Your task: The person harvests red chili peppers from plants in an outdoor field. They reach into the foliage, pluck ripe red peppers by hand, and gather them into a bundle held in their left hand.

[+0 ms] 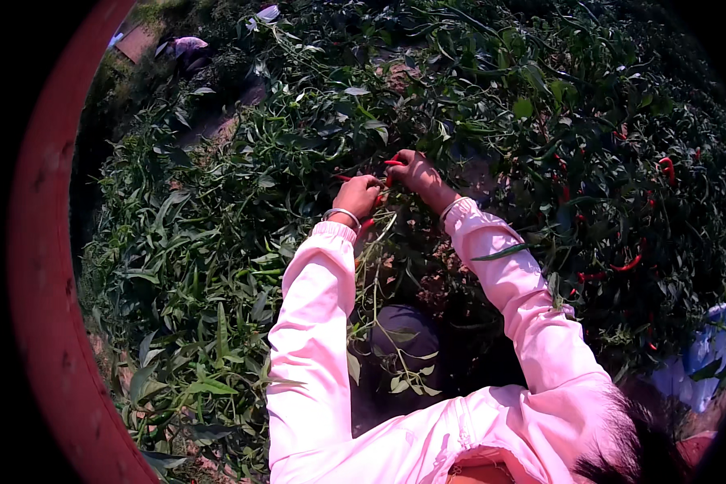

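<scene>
My right hand (419,175) pinches a red chili pepper (393,162) between thumb and fingers. Just to its left, my left hand (357,195) has its fingers curled at a pepper plant, with a red chili pepper (378,200) against its palm side. The exact grip of the left fingertips is partly hidden. Below that wrist hangs another red pepper (368,224), beside a pale green branched stem (376,266) that droops toward my knee (404,327). The hands are close together but apart.
Dense green chili plants (218,242) surround me. Several red peppers (629,264) hang in the foliage at right. A blue and white plastic bag (702,357) lies at lower right. Another person (189,45) is bent over at far upper left. A red brim (42,242) borders the view.
</scene>
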Demonstrator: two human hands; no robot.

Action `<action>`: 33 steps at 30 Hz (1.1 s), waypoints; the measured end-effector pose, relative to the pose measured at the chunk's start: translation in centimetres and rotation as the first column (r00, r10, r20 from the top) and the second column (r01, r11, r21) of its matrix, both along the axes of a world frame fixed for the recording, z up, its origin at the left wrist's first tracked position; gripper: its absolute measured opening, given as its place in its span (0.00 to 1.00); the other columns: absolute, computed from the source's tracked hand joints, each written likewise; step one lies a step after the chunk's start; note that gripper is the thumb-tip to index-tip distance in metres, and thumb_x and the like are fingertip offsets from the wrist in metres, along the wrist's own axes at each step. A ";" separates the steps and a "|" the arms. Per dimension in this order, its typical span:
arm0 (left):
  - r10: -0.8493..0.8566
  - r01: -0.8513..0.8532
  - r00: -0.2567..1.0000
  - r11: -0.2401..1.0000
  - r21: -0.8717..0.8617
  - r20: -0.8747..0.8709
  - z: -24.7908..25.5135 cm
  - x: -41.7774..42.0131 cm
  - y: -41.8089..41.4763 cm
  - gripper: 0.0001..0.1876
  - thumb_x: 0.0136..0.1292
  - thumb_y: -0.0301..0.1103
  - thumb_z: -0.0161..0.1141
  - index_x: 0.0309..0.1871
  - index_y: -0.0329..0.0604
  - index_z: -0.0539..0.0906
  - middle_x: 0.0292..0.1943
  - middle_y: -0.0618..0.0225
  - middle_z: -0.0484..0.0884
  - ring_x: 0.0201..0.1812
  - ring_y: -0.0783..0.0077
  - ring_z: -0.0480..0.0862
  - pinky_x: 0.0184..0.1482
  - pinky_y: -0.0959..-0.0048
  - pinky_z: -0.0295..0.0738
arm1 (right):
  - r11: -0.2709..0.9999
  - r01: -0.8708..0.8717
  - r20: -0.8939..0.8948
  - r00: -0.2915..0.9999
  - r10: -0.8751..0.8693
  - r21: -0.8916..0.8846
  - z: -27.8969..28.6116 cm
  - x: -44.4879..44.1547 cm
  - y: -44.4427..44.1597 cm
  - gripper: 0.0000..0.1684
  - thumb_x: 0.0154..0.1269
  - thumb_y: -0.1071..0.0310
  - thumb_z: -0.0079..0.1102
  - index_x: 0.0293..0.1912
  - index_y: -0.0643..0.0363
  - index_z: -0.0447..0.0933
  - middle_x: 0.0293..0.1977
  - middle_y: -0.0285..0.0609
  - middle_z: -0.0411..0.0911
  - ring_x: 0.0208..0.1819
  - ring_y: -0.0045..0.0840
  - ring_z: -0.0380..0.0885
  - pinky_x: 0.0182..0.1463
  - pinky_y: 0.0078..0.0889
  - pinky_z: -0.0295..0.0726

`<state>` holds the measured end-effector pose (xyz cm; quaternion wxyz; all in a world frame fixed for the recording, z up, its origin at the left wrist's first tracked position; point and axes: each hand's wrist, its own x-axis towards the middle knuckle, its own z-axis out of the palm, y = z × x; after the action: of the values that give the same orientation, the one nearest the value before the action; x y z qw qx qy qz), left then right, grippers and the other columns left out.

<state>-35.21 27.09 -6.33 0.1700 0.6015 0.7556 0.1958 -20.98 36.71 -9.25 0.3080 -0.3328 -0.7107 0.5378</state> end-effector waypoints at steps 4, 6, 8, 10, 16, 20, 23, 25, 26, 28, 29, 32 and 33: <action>0.039 -0.039 0.999 0.997 -0.070 -0.008 -0.2 0.0 2.1 0.13 0.54 0.33 0.60 0.44 0.43 0.83 0.35 0.57 0.84 0.37 0.63 0.84 0.41 0.70 0.76 | 0.996 0.057 -0.200 0.979 -0.043 0.064 -0.5 0.0 -1.0 0.14 0.54 0.63 0.59 0.36 0.65 0.76 0.28 0.48 0.80 0.28 0.27 0.78 0.33 0.30 0.75; 0.086 -0.085 0.996 0.996 0.009 -0.019 -0.2 0.7 2.6 0.13 0.54 0.32 0.60 0.44 0.42 0.82 0.32 0.59 0.84 0.34 0.67 0.83 0.39 0.71 0.75 | 0.979 0.149 -0.147 0.981 -0.128 0.137 -0.5 0.3 -0.7 0.14 0.54 0.64 0.59 0.37 0.64 0.75 0.28 0.47 0.79 0.28 0.29 0.78 0.33 0.30 0.75; 0.073 -0.075 0.994 0.997 0.011 0.079 0.2 1.3 2.9 0.13 0.54 0.31 0.60 0.44 0.41 0.82 0.30 0.62 0.83 0.31 0.72 0.81 0.36 0.73 0.74 | 0.977 0.124 -0.160 0.982 -0.096 0.172 -0.6 0.8 -0.4 0.11 0.55 0.67 0.60 0.37 0.64 0.75 0.28 0.47 0.79 0.28 0.30 0.77 0.33 0.30 0.74; 0.013 0.001 0.959 0.999 -0.048 0.284 1.0 2.1 2.6 0.13 0.55 0.30 0.60 0.45 0.41 0.82 0.28 0.67 0.82 0.29 0.77 0.79 0.35 0.76 0.73 | 0.971 0.098 -0.181 0.982 -0.058 0.217 -0.8 1.3 -0.1 0.10 0.55 0.68 0.60 0.37 0.64 0.76 0.27 0.47 0.79 0.28 0.29 0.77 0.33 0.30 0.74; 0.069 0.046 0.786 0.985 -0.169 0.615 -1.0 0.2 2.2 0.12 0.58 0.24 0.54 0.45 0.34 0.80 0.30 0.75 0.79 0.28 0.84 0.75 0.31 0.83 0.70 | 0.994 0.065 -0.187 0.979 -0.081 -0.087 -1.6 0.3 0.7 0.16 0.54 0.63 0.61 0.39 0.65 0.78 0.30 0.46 0.80 0.32 0.26 0.79 0.36 0.29 0.75; 0.050 0.055 0.686 0.991 -0.121 0.726 -1.5 -0.1 2.2 0.12 0.58 0.25 0.55 0.46 0.36 0.80 0.30 0.73 0.80 0.27 0.82 0.77 0.32 0.83 0.72 | 0.996 0.090 -0.111 0.989 -0.093 -0.026 -2.4 -0.3 1.8 0.22 0.52 0.58 0.63 0.42 0.66 0.78 0.33 0.50 0.81 0.35 0.32 0.80 0.39 0.33 0.76; 0.125 0.016 0.630 0.985 -0.174 0.767 -2.5 -0.9 1.5 0.12 0.59 0.26 0.56 0.47 0.37 0.80 0.32 0.71 0.82 0.27 0.80 0.78 0.33 0.83 0.73 | 0.998 0.067 -0.081 0.995 -0.066 0.010 -2.2 -0.4 1.2 0.20 0.53 0.61 0.62 0.42 0.66 0.78 0.33 0.48 0.80 0.34 0.30 0.78 0.39 0.31 0.75; 0.097 0.006 0.627 0.992 -0.129 0.773 -2.5 -0.7 1.4 0.12 0.59 0.26 0.56 0.47 0.37 0.79 0.31 0.71 0.82 0.27 0.80 0.78 0.32 0.83 0.73 | 0.997 0.051 -0.066 0.997 -0.048 0.050 -1.9 -0.3 1.3 0.17 0.55 0.64 0.62 0.40 0.67 0.76 0.30 0.42 0.79 0.32 0.22 0.75 0.37 0.27 0.73; 0.083 0.001 0.625 0.994 -0.107 0.776 -2.5 -0.5 1.5 0.12 0.59 0.26 0.56 0.47 0.37 0.79 0.31 0.71 0.82 0.27 0.80 0.78 0.32 0.83 0.72 | 0.998 0.053 -0.107 0.993 -0.048 0.042 -1.8 -0.1 1.3 0.15 0.55 0.65 0.61 0.39 0.66 0.76 0.29 0.43 0.79 0.32 0.22 0.74 0.36 0.27 0.73; 0.078 0.029 0.652 0.991 -0.128 0.754 -2.5 -0.6 1.7 0.12 0.59 0.27 0.57 0.46 0.37 0.80 0.30 0.71 0.81 0.26 0.80 0.78 0.31 0.82 0.72 | 0.999 0.045 -0.190 0.981 -0.039 0.027 -1.3 -0.3 0.6 0.13 0.57 0.65 0.59 0.37 0.66 0.75 0.28 0.43 0.78 0.30 0.21 0.74 0.35 0.29 0.73; 0.075 0.043 0.665 0.989 -0.139 0.743 -2.5 -0.7 1.8 0.11 0.59 0.27 0.57 0.45 0.37 0.80 0.29 0.71 0.81 0.26 0.80 0.78 0.30 0.82 0.71 | 0.993 0.066 -0.159 0.986 -0.050 0.099 -1.1 -0.2 0.2 0.12 0.57 0.66 0.58 0.36 0.65 0.74 0.28 0.46 0.78 0.30 0.28 0.75 0.34 0.31 0.73; 0.026 -0.010 0.815 0.999 -0.032 0.579 -3.6 -1.1 1.7 0.11 0.56 0.30 0.59 0.41 0.36 0.82 0.24 0.70 0.81 0.23 0.80 0.77 0.26 0.79 0.70 | 0.910 0.111 -0.111 0.991 -0.072 0.399 0.9 -0.1 -1.9 0.08 0.58 0.68 0.55 0.34 0.63 0.72 0.29 0.51 0.77 0.31 0.42 0.78 0.33 0.37 0.75; -0.003 -0.027 0.829 0.999 0.046 0.559 -3.5 -0.3 1.6 0.10 0.57 0.30 0.57 0.39 0.36 0.82 0.24 0.66 0.82 0.23 0.79 0.78 0.27 0.76 0.71 | 0.828 0.133 -0.123 0.989 -0.078 0.545 0.9 -0.1 -2.1 0.07 0.58 0.69 0.55 0.33 0.62 0.71 0.29 0.51 0.76 0.30 0.43 0.77 0.32 0.37 0.74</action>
<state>-35.46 28.67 -9.84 0.3665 0.5174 0.6713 0.3839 -21.10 34.63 -8.33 0.4537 -0.2427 -0.8004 0.3077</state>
